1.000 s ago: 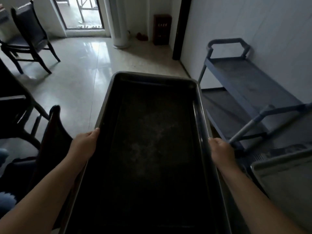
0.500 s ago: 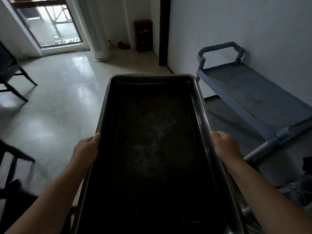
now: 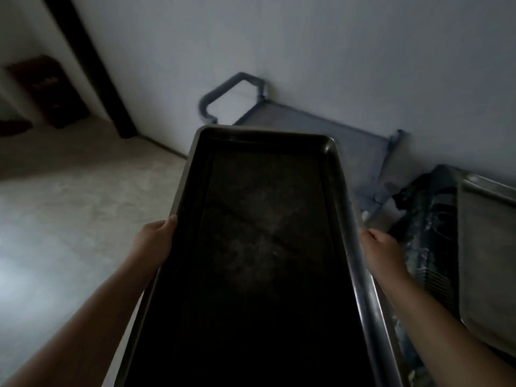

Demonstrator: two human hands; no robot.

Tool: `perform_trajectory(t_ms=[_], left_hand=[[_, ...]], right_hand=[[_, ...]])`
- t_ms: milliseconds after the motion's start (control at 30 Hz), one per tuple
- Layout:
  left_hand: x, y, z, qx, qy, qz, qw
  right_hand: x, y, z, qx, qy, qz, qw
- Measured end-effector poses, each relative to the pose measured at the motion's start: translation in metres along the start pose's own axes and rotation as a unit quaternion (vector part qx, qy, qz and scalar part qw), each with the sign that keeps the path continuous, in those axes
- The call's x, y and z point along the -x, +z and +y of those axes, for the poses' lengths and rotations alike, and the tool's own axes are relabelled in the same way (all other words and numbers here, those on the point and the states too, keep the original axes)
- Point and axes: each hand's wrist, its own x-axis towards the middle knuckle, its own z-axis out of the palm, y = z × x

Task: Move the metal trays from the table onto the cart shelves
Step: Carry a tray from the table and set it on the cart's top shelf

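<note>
A long dark metal tray point(image 3: 259, 247) fills the middle of the head view, held out lengthwise in front of me. My left hand point(image 3: 155, 241) grips its left rim and my right hand point(image 3: 381, 248) grips its right rim. Beyond the tray's far end stands the blue-grey cart point(image 3: 307, 127) against the white wall, with a looped handle at its left end. The tray hides the near part of the cart's top shelf. A second, lighter metal tray point(image 3: 487, 247) lies at the right edge.
Pale floor point(image 3: 69, 208) stretches to the left. A dark vertical post point(image 3: 92, 65) and a small dark red cabinet point(image 3: 44, 88) stand at the back left. Dark cloth and clutter point(image 3: 424, 208) lie between the cart and the lighter tray.
The view has swung right toward the wall. The chairs and doorway have left the frame, and the cart now sits straight beyond the tray's far end. Both hands keep their grip.
</note>
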Motion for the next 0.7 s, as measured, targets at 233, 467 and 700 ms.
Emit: perform_trajectory(t_ms=[233,467,700], left_hand=[[-0.107,0.063,0.078,-0.08,0.054,-0.089,0.991],[-0.186,0.09,0.119,-0.08,0.036,-0.108,0.99],[-0.25,0.112,0.145,-0.082,0.002,-0.159,0.984]], right_hand=[[-0.06,-0.004,0.008,-0.014,0.063,0.068,0.996],[-0.146,0.015,-0.019,-0.051,0.097,0.032,0.994],[-0.226,0.027,-0.05,-0.034,0.109,0.03,0.993]])
